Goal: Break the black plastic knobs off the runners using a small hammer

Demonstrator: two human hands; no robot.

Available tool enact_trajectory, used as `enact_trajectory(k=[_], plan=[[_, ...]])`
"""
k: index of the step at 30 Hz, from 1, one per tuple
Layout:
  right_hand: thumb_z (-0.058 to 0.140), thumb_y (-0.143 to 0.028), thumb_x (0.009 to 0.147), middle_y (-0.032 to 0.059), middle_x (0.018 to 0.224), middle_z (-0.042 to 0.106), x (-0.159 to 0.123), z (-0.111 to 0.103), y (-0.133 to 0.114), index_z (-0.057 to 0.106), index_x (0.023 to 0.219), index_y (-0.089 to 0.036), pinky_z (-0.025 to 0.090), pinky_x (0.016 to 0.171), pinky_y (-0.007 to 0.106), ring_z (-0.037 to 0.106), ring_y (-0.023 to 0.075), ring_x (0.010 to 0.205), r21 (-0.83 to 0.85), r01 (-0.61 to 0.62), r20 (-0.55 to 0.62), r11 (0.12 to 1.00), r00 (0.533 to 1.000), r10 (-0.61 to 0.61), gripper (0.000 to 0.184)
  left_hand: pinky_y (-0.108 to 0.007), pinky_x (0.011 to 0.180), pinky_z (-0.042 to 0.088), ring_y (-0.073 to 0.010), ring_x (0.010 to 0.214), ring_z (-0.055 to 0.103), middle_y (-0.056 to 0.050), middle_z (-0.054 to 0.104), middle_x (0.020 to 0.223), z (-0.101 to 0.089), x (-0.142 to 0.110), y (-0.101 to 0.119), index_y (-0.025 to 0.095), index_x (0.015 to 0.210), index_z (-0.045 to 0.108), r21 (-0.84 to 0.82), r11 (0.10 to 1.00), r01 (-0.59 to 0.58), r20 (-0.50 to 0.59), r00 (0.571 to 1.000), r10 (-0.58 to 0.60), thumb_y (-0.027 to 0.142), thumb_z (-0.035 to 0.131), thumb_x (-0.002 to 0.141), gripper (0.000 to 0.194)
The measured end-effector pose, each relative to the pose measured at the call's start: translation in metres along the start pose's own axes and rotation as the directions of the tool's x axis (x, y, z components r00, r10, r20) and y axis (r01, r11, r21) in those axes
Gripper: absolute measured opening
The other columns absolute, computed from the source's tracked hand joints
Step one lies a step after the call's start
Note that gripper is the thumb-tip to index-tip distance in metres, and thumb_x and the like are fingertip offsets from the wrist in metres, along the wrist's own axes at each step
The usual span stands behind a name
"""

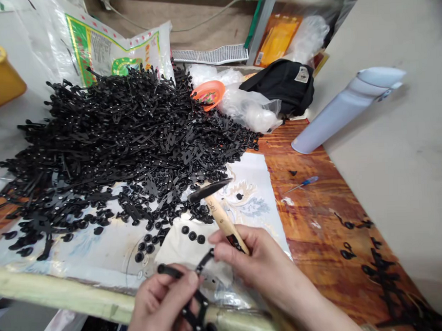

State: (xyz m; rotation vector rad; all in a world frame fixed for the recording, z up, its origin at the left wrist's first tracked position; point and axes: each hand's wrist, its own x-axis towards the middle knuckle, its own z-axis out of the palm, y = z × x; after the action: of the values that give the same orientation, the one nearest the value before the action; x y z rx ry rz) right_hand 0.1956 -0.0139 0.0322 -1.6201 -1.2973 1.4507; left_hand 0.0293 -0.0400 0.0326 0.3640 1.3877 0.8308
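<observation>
My left hand (159,307) is closed on a black jointed linkage (201,308), whose arms stick out between the fingers, with small shiny rivets at the joints. My right hand (256,261) grips the wooden handle of a hammer (223,216); its narrow dark head points up and away from me. The right thumb and forefinger also pinch the upper end of the linkage. Just beyond both hands lies a white pad (176,243) with three round black caps (192,235) in a row. More black caps (144,248) are clustered beside the pad's left edge.
A large heap of black linkages (132,135) covers the back left. Behind it stands a printed plastic sack (142,47). An orange dish (218,95), a black bag (291,87) and a pale tube (336,114) are further right. A small screwdriver (304,183) and loose black parts (381,266) lie on the wood.
</observation>
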Motion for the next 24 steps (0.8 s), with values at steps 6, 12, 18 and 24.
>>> enact_trajectory(k=[6, 12, 18, 24], plan=[[0.063, -0.008, 0.073, -0.0007, 0.071, 0.056, 0.016, 0.011, -0.004, 0.065, 0.073, -0.018, 0.038, 0.066, 0.029, 0.051, 0.0151, 0.067, -0.313, 0.128, -0.031, 0.941, 0.989, -0.145, 0.010, -0.008, 0.027, 0.024, 0.0009, 0.027, 0.034, 0.004, 0.059, 0.044, -0.011, 0.009, 0.013, 0.014, 0.060, 0.072, 0.011, 0.998, -0.069, -0.122, 0.990, 0.070, 0.045, 0.091, 0.045, 0.039], [0.057, -0.003, 0.073, 0.0006, 0.070, 0.058, 0.016, 0.026, -0.001, 0.061, 0.069, -0.017, 0.036, 0.063, 0.028, 0.052, 0.0146, 0.065, -0.391, 0.154, -0.002, 0.907, 0.986, -0.169, 0.015, -0.008, 0.025, 0.025, 0.0007, 0.023, 0.036, 0.003, 0.059, 0.042, -0.013, 0.010, 0.011, 0.013, 0.056, 0.072, 0.052, 0.998, -0.018, -0.150, 0.988, 0.025, 0.049, 0.091, 0.042, 0.043], [0.061, -0.007, 0.071, -0.0054, 0.058, 0.050, 0.014, 0.014, 0.003, 0.060, 0.070, -0.019, 0.033, 0.051, 0.022, 0.046, 0.0105, 0.054, -0.311, 0.060, 0.006, 0.949, 0.998, -0.061, 0.012, -0.009, 0.025, 0.024, -0.0008, 0.023, 0.036, 0.002, 0.060, 0.042, -0.008, 0.008, 0.010, 0.015, 0.055, 0.068, 0.034, 0.999, 0.014, -0.090, 0.996, -0.010, 0.046, 0.091, 0.045, 0.040], [0.059, -0.017, 0.079, -0.0045, 0.060, 0.048, 0.007, -0.007, 0.005, 0.062, 0.081, -0.017, 0.036, 0.052, 0.023, 0.046, 0.0117, 0.055, -0.218, -0.064, -0.064, 0.974, 0.997, 0.051, 0.004, -0.010, 0.025, 0.026, -0.0012, 0.024, 0.037, 0.004, 0.058, 0.043, -0.003, 0.005, 0.006, 0.014, 0.058, 0.069, 0.039, 0.998, 0.042, -0.089, 0.995, -0.039, 0.045, 0.090, 0.047, 0.039]])
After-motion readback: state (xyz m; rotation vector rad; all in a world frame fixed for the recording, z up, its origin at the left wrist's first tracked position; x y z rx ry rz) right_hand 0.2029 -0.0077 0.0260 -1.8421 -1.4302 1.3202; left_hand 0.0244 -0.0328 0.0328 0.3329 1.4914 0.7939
